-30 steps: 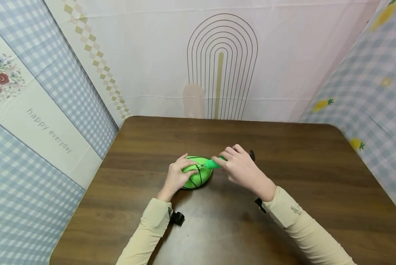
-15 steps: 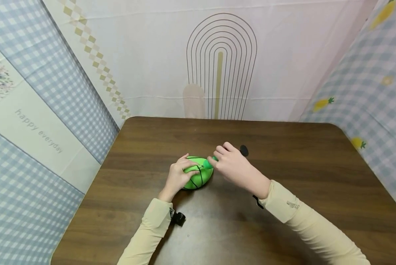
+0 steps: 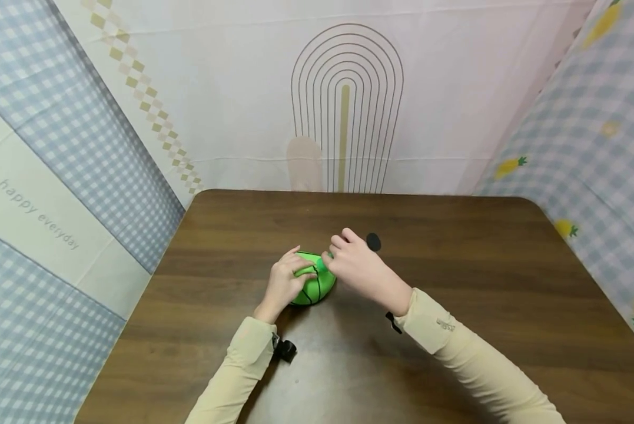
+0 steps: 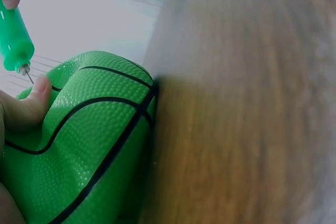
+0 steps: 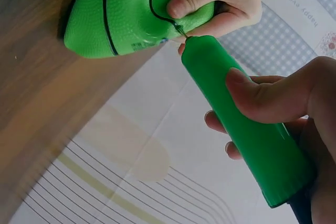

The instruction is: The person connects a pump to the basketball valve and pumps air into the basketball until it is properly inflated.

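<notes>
A soft, dented green ball [image 3: 317, 290] with black basketball lines lies on the wooden table [image 3: 232, 253]. My left hand [image 3: 285, 279] grips it from the left, thumb and fingers pinching a fold of its skin. My right hand [image 3: 361, 266] holds a green hand pump [image 5: 247, 124], fingers wrapped round the barrel and thumb along the top. From the pump's nozzle a thin metal needle [image 4: 30, 78] points at the ball right beside my left thumb [image 5: 184, 4]; its tip is hidden. The pump's black round end [image 3: 373, 241] shows behind the right hand.
A patterned white cloth [image 3: 232, 100] hangs behind the far table edge. Blue checked cloths hang on the left [image 3: 120, 147] and right [image 3: 576, 153]. Each wrist wears a small dark strap or camera mount, such as the left one [image 3: 285, 350].
My right hand and the pump's black end have moved left toward the ball, and less of the green barrel shows. My left hand keeps its grip on the ball. The head view has shifted slightly.
</notes>
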### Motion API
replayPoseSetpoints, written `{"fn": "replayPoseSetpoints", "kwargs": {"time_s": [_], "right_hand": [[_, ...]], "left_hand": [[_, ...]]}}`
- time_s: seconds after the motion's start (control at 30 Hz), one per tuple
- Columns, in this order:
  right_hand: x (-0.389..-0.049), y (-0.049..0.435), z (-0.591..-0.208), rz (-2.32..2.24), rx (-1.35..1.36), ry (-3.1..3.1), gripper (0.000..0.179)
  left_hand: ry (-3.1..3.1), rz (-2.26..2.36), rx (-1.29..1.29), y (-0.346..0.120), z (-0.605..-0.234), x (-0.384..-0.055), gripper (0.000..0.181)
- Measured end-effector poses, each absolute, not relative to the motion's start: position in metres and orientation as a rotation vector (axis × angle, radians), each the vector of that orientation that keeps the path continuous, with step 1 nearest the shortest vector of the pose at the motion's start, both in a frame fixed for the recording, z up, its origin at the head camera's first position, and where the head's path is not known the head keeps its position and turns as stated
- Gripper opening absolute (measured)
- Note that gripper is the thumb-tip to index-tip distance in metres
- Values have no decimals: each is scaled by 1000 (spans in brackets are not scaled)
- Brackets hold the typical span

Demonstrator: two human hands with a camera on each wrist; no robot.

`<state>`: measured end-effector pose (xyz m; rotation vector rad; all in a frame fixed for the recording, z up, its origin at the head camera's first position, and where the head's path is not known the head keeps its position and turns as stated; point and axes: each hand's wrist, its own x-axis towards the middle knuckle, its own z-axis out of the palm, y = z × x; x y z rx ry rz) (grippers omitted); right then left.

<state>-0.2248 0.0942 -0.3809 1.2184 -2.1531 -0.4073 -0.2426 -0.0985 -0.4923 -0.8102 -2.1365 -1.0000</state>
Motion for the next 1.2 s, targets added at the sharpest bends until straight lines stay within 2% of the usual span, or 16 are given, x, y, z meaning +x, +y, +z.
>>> {"fn": "replayPoseSetpoints", "kwargs": {"time_s": [0.9, 1.2], "right_hand": [[-221, 76, -401, -384, 1108, -2208, 8], [-215, 93, -415, -106, 919, -2424, 24]], "left_hand": [[-2205, -883, -717, -101, -488, -237, 21], [-2351, -828, -651, -91, -483, -239, 23]]}}
